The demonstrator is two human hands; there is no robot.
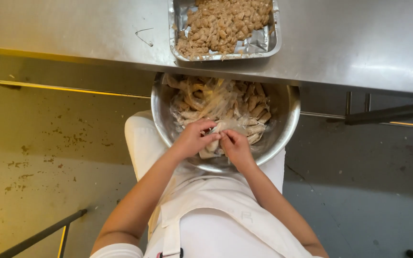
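steel bowl [283, 124] (foil tray [271, 45] beyond) under both hands [194, 138].

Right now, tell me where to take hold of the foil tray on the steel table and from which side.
Grip the foil tray by its rolled rim at the near short edge, coming from the person's side. That edge sits close to the steel table front, the bare foil corner there gives purchase, and the thin walls look likely to buckle.
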